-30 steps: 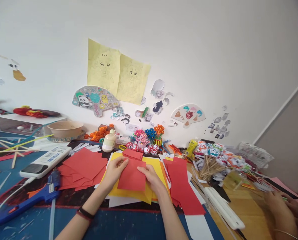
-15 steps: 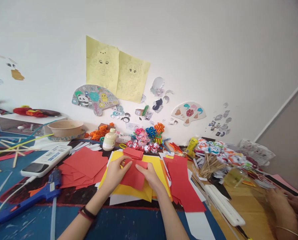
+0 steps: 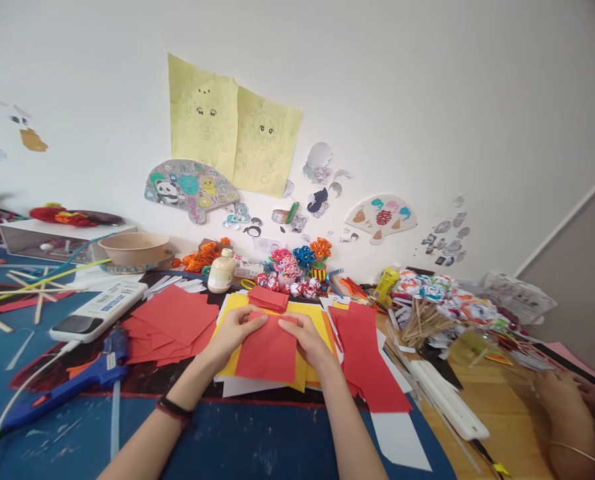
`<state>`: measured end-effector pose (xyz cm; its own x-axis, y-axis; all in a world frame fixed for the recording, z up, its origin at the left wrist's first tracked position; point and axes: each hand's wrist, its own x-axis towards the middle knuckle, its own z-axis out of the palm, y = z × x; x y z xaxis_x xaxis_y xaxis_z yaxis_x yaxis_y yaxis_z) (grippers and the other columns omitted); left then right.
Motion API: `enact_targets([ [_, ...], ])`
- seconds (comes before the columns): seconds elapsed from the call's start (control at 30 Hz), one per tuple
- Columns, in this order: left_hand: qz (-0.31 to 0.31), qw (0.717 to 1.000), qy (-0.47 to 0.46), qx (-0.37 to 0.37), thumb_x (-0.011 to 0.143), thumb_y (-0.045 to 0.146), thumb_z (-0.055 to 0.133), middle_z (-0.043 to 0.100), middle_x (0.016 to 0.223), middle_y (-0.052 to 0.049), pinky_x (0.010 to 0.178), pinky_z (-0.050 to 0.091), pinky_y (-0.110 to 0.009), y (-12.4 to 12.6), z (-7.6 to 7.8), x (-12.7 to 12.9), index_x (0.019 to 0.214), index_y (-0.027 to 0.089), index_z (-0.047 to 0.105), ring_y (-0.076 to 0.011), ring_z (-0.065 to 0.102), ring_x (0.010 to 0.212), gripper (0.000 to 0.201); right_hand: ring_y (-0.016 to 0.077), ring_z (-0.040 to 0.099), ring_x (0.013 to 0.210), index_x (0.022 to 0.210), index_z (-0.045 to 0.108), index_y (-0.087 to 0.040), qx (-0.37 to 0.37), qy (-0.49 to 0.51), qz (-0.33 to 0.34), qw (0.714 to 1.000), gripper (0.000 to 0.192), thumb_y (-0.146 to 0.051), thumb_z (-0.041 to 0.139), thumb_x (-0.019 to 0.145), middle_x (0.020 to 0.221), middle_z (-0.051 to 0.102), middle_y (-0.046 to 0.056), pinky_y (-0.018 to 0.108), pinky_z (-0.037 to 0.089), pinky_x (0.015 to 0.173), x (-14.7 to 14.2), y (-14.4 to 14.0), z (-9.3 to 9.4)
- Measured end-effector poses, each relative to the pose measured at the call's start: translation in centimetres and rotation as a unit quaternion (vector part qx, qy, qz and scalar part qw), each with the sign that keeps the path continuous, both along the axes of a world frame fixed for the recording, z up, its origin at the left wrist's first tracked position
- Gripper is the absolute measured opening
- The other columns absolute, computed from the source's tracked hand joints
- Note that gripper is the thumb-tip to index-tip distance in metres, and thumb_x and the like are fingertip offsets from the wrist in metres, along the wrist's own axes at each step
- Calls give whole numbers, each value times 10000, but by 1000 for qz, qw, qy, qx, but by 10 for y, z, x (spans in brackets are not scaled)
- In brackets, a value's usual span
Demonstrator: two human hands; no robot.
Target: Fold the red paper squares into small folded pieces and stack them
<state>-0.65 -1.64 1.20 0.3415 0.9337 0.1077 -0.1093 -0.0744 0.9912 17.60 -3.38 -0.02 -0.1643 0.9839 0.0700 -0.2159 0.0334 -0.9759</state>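
Between my two hands is a square sheet of red paper [image 3: 266, 352], held by its upper corners. My left hand [image 3: 236, 332] pinches the upper left, thumb on the front. At the upper right my right hand [image 3: 306, 335] grips it the same way, its other fingers behind the sheet. Under it lie sheets of yellow paper [image 3: 230, 309] on white ones. Just beyond my fingertips sits a small stack of red paper pieces [image 3: 268, 298]. Loose red squares [image 3: 176, 319] are piled on the left, and longer red sheets [image 3: 360, 353] on the right.
On the left lie a blue glue gun [image 3: 77, 385], a white power strip [image 3: 98, 312] and a beige bowl [image 3: 133, 248]. A glue bottle [image 3: 222, 272] stands behind the paper. On the right are a white bar-shaped device [image 3: 447, 399], wooden sticks [image 3: 422, 322] and another person's hand [image 3: 562, 403].
The red sheet now hangs flatter and shows more of its face, its lower edge nearer me. My hands have shifted slightly apart at its top corners. The camera view has shifted slightly.
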Motion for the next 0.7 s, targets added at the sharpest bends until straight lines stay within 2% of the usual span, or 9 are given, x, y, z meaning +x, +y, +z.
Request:
enact_targets([
  [0.1,4,1000,28,11,684,437,679,637,685,-4,558,409,-225,0,-2,-1,710,158,617,-148,569,642,286,178,611,727,832,700,-180,-1,-29,-3,1000,261,-354,776,654,794,680,14,268,445,675,3,1,-2],
  [0.2,12,997,65,39,703,431,651,577,609,19,528,368,-215,3,-4,-3,647,162,572,-124,519,584,286,179,595,764,804,710,-180,34,-70,-17,997,225,-376,734,695,808,673,13,266,432,710,2,2,-2],
  [0.27,8,994,88,65,712,425,635,589,628,11,542,376,-223,4,-5,-4,659,163,588,-132,526,600,272,176,584,781,799,715,-187,52,-85,-19,995,209,-376,718,709,810,669,7,262,422,728,1,1,-1],
  [0.4,-11,987,115,114,737,395,609,651,741,-24,644,424,-248,5,-5,-4,707,160,652,-168,576,721,241,170,571,767,794,717,-187,64,-112,28,991,191,-366,691,732,787,660,2,255,409,722,-1,0,1],
  [0.6,-24,982,138,126,738,391,603,671,751,-34,673,425,-255,5,-6,-5,705,158,670,-182,585,746,244,175,558,798,803,720,-188,86,-146,46,984,192,-368,676,752,809,662,4,253,391,730,0,-3,5],
  [0.7,-36,978,154,136,739,371,604,677,754,-41,673,424,-258,6,-6,-6,716,155,672,-185,585,748,228,161,542,746,770,718,-180,99,-164,65,979,195,-363,652,775,755,645,-2,248,376,706,-1,-4,8],
])
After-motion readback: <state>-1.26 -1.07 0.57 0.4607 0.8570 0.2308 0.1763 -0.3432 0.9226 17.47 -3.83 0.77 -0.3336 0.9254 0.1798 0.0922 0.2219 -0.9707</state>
